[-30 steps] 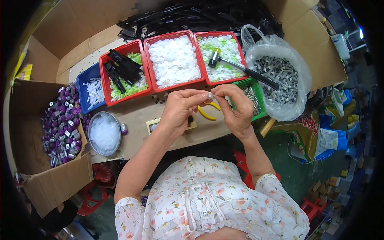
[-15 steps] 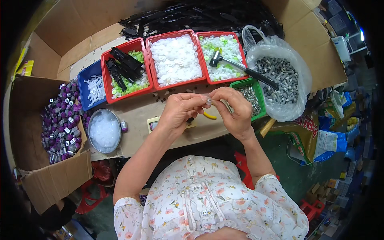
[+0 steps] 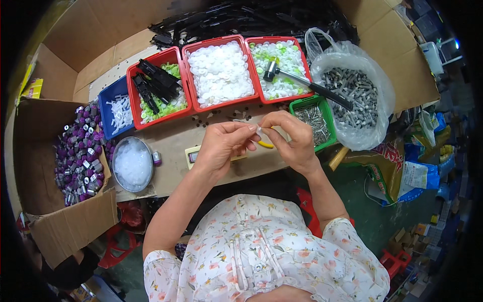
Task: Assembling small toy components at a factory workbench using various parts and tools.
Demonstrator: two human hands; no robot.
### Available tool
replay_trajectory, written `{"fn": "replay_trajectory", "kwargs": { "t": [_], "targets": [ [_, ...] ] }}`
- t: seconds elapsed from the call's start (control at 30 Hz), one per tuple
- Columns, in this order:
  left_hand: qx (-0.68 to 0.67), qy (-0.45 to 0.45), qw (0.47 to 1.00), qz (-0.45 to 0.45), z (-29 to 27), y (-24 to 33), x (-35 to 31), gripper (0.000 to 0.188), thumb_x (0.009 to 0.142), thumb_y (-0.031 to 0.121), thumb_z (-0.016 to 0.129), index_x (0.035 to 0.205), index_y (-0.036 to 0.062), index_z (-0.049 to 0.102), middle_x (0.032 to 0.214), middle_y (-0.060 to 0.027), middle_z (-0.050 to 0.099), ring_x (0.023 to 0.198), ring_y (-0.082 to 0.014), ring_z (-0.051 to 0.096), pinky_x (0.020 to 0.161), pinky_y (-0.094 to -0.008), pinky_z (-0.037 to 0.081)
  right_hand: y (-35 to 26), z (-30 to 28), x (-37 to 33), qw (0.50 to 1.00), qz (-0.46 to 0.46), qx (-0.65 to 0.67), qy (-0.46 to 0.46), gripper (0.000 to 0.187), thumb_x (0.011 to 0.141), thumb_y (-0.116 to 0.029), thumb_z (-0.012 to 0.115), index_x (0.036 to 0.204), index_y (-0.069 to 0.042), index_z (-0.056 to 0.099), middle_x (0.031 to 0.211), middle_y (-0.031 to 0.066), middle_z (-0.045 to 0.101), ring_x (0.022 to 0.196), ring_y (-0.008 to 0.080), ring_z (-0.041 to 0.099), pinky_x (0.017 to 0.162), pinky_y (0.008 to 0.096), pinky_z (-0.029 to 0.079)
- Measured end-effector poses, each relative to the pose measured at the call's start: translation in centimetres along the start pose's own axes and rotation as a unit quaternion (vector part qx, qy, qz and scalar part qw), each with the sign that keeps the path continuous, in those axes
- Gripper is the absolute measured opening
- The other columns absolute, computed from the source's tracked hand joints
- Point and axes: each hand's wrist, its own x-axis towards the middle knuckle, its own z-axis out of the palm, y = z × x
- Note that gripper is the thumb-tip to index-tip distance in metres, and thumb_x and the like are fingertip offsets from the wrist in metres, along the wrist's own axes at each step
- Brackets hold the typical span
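Observation:
My left hand (image 3: 225,147) and my right hand (image 3: 293,138) meet over the front of the table, both closed in a pinch. Between their fingertips is a small whitish plastic piece (image 3: 259,130), mostly covered by the fingers. Just below it lies a yellow-handled tool (image 3: 265,145), partly hidden behind the hands. A cream-coloured block (image 3: 192,156) with a window sits under my left hand, which hides most of it. Beyond the hands, small dark bits lie scattered on the cardboard tabletop (image 3: 173,138).
Red bins (image 3: 189,79) of white and green discs line the back, with a hammer (image 3: 302,81) across the right one. A blue bin (image 3: 103,103), a metal bowl (image 3: 149,173) and a box (image 3: 70,221) of purple-grey parts stand left. Right are a green bin (image 3: 333,132) and a plastic bag (image 3: 385,108).
Both hands have shifted slightly down and left, still pinched together. The whitish piece now sits a little lower, and more of the table beyond the hands shows.

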Motion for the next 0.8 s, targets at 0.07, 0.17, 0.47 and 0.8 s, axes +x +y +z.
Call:
{"fn": "replay_trajectory", "kwargs": {
  "t": [0.07, 0.17, 0.47, 0.8],
  "targets": [
    [-0.027, -0.018, 0.999, 0.001, -0.8, -0.6, -0.1, 0.018, 0.092, 0.013, 0.068, 0.103, -0.0022, 0.07, 0.087, -0.0095, 0.072, 0.069, -0.0113, 0.064, 0.06, -0.0215, 0.05, -0.2, 0.1, 0.2, 0.998, 0.041, 0.039, -0.012, 0.01, 0.083, 0.006, 0.067, 0.092, 0.002, 0.064, 0.09, 0.0107, 0.068, 0.081, 0.0203, 0.066, 0.073, 0.0299, 0.051],
    [-0.062, -0.041, 0.997, -0.004, -1.6, -1.0, -0.7, 0.019, 0.093, 0.012, 0.067, 0.106, -0.0028, 0.068, 0.09, -0.0098, 0.071, 0.071, -0.0115, 0.064, 0.06, -0.0214, 0.05, -0.2, 0.8, 0.0, 0.984, 0.119, 0.127, -0.024, 0.006, 0.087, 0.003, 0.066, 0.093, 0.004, 0.065, 0.091, 0.0083, 0.069, 0.082, 0.0145, 0.065, 0.074, 0.0268, 0.05],
    [-0.147, -0.03, 0.988, -0.023, -2.8, -2.1, -2.2, 0.02, 0.094, 0.013, 0.066, 0.107, -0.0022, 0.066, 0.089, -0.0079, 0.07, 0.071, -0.0114, 0.064, 0.06, -0.0207, 0.051, -0.9, 3.2, -0.4, 0.979, 0.138, 0.151, -0.009, 0.013, 0.086, 0.003, 0.069, 0.099, 0.004, 0.066, 0.093, 0.0087, 0.07, 0.087, 0.0141, 0.068, 0.08, 0.0265, 0.054],
    [-0.078, 0.041, 0.996, 0.028, -2.8, -2.3, -3.7, 0.022, 0.093, 0.014, 0.068, 0.106, -0.0039, 0.068, 0.089, -0.0075, 0.07, 0.072, -0.0111, 0.064, 0.062, -0.0218, 0.053, -0.5, 4.1, -0.9, 0.996, -0.084, -0.002, -0.019, 0.017, 0.08, 0.002, 0.073, 0.095, -0.001, 0.065, 0.091, 0.0113, 0.07, 0.081, 0.0275, 0.069, 0.072, 0.036, 0.053]
  ]
}}
